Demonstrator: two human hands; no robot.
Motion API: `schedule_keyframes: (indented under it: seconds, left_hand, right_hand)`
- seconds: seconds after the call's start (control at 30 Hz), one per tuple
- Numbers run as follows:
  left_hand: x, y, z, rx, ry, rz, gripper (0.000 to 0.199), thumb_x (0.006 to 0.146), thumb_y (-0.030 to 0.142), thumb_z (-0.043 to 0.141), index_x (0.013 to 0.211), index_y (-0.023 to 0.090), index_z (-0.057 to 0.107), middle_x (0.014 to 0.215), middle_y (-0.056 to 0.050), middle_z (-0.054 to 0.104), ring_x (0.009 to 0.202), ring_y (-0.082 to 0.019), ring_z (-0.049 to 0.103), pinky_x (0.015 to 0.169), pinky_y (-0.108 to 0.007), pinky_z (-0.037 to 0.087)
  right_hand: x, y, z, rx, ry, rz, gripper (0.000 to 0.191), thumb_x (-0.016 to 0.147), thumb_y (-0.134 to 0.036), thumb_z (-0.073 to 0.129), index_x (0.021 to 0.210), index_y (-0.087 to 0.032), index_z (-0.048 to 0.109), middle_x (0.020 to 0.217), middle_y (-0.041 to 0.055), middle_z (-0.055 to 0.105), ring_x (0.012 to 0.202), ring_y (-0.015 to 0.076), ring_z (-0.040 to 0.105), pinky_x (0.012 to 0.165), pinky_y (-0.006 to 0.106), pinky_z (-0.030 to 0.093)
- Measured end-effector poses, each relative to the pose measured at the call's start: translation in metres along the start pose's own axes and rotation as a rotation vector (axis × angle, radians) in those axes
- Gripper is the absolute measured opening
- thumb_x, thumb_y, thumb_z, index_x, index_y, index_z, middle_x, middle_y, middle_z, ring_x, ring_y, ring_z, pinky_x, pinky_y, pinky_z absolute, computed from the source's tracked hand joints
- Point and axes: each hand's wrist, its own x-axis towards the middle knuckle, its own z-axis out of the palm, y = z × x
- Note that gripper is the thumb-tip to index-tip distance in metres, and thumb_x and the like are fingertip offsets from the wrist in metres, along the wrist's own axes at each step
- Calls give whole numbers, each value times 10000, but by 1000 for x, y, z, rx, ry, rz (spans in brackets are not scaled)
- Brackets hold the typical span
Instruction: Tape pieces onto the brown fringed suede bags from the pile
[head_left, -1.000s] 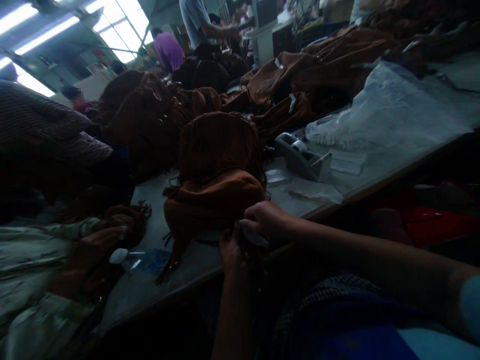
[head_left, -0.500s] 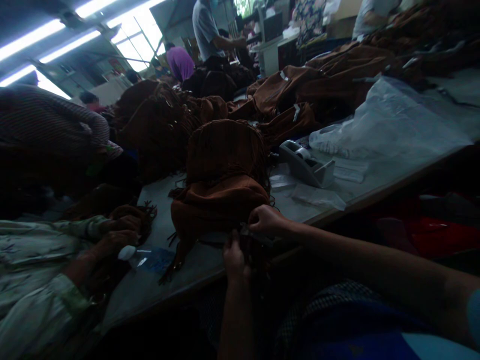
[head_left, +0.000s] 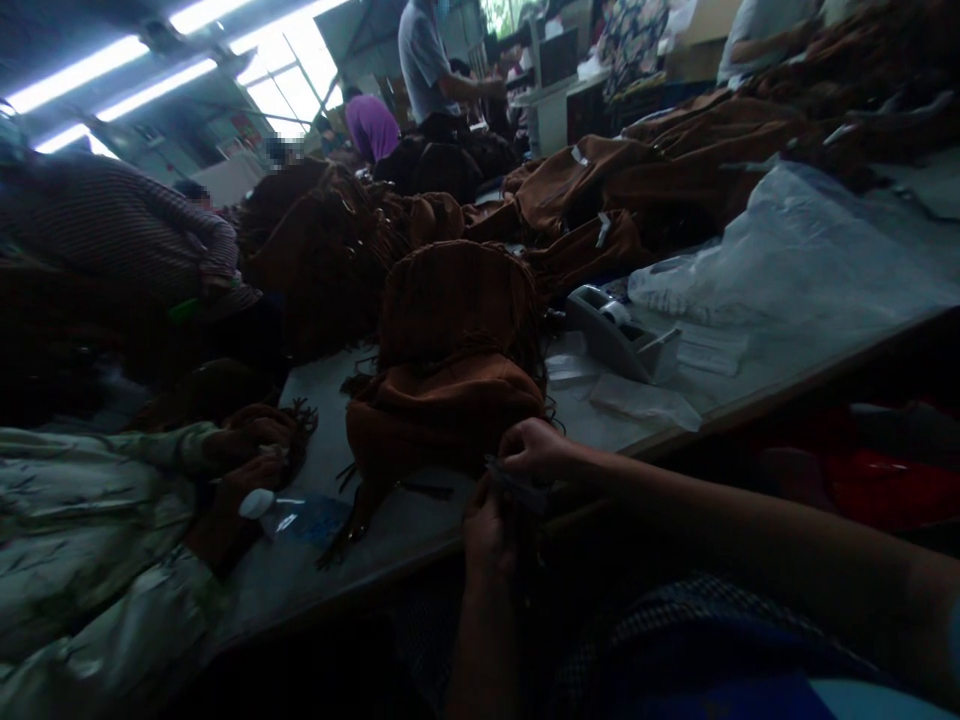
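Right hand point(head_left: 536, 450) reaches in from the right, fingers curled over a pale strip point(head_left: 516, 488) at the base of a fringed brown suede bag point(head_left: 446, 410); left hand point(head_left: 486, 530) rises from below, closed around dark fringe strands point(head_left: 514, 525), exact hold unclear in the dim light. Bag sits on the grey surface point(head_left: 409, 525), near its edge. Pale strip shows narrower than in the earlier frame.

One head-worn cam, the only view, sits just behind the near edge of the work table point(head_left: 405, 530), facing forward and down along it, frame rolled; left hand point(head_left: 487, 530) and right hand point(head_left: 536, 450) close, bottom centre.
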Motion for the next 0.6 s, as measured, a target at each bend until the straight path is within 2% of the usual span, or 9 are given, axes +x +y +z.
schedule_keyframes:
  seconds: [0.1, 0.2, 0.33, 0.43, 0.53, 0.6]
  left_hand:
    - [2, -1, 0, -44, -39, -53, 152, 598, 191, 742, 718, 132, 669, 644, -39, 664, 571, -131, 615, 556, -222, 485]
    - [3, 2, 1, -18, -81, -122, 158, 616, 216, 733, 726, 124, 664, 708, -55, 676, 618, -148, 631, 586, -238, 496]
    - [4, 6, 3, 20, -42, -134, 146, 631, 197, 718, 736, 114, 660, 688, -51, 669, 608, -146, 628, 586, -233, 496]
    - [4, 8, 8, 54, 29, -81, 96, 664, 170, 685, 721, 97, 656, 662, -53, 663, 590, -142, 623, 589, -235, 500]
    - [-1, 12, 16, 93, 74, -69, 116, 691, 185, 666, 749, 85, 657, 689, -75, 671, 612, -157, 632, 615, -256, 514]
    - [-5, 13, 19, 120, 81, -83, 151, 704, 215, 660, 769, 79, 653, 705, -92, 672, 616, -166, 633, 616, -270, 517]
  right_hand:
    - [-4, -3, -3, -159, 34, -81, 174, 660, -227, 575, 780, -152, 677, 654, -14, 605, 563, 82, 515, 467, 159, 301]
    - [-9, -7, -7, -280, 17, -148, 167, 690, -233, 556, 808, -174, 659, 732, -6, 626, 641, 96, 535, 514, 172, 306]
    - [-12, -3, -9, -272, -2, -174, 194, 698, -209, 530, 864, -173, 623, 793, 11, 622, 681, 115, 535, 539, 189, 322]
    - [-13, 4, -6, -50, -18, -171, 265, 653, -176, 553, 915, -151, 585, 822, 20, 601, 717, 123, 534, 565, 192, 361]
    - [-18, 7, -2, 328, -41, -39, 353, 592, -136, 580, 942, -134, 533, 794, 13, 568, 690, 114, 528, 558, 192, 391]
    - [-26, 10, 0, 609, -111, 51, 377, 598, -153, 585, 964, -140, 497, 765, -1, 548, 624, 100, 518, 541, 203, 409]
